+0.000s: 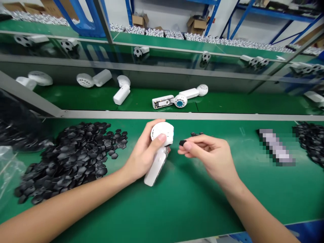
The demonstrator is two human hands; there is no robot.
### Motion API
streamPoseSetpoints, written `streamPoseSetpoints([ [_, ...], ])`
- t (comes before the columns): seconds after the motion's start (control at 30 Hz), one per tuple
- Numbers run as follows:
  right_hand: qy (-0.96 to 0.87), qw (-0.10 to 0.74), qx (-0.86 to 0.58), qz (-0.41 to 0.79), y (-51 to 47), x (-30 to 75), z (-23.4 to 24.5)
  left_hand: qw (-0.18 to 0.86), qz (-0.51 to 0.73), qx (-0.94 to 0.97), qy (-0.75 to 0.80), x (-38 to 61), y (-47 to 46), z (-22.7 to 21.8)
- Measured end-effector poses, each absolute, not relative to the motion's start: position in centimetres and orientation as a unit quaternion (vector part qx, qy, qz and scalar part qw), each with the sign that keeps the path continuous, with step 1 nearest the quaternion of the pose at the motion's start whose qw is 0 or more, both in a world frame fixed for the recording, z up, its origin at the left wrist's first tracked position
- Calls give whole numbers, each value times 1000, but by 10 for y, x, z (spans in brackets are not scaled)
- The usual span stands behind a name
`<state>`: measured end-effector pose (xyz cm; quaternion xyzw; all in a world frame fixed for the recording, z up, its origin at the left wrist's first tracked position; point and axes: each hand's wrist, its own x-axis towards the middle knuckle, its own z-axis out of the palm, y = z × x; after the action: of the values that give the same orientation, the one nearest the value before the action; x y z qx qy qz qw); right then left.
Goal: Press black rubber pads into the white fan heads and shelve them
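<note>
My left hand (143, 152) grips a white plastic device by its round, ball-shaped head (162, 131), with the thumb pressed on top. Its white handle (155, 167) points down towards me. My right hand (209, 157) pinches a small black piece (182, 142) between thumb and fingertips, close to the ball head but not touching it. Behind those fingers lie a few more black pieces (196, 134). A large heap of black hexagonal and pentagonal pieces (76, 160) spreads over the green bench left of my left hand.
A green belt (141, 99) behind a grey rail (177, 115) carries several white devices, one opened (163, 101). Higher up, units with black-patterned heads (138, 51) stand behind glass. More black pieces (311, 143) lie right, beside a pixelated object (275, 147).
</note>
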<state>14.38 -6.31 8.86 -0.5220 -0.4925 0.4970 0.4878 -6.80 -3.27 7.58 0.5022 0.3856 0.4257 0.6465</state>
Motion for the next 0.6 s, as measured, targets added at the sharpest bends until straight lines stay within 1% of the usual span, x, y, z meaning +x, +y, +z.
streamPoseSetpoints([
  [0.1,-473,511,-490,524,-73,134,97,535,442,613,378,-73,-43,90],
  [0.2,-469,525,-499,506,-78,131,101,476,437,670,364,-77,-48,97],
  [0.43,-535,509,-510,441,-84,123,93,452,419,697,366,-73,-50,83],
  [0.6,-552,531,-513,388,-83,121,82,430,393,723,370,-66,-51,73],
])
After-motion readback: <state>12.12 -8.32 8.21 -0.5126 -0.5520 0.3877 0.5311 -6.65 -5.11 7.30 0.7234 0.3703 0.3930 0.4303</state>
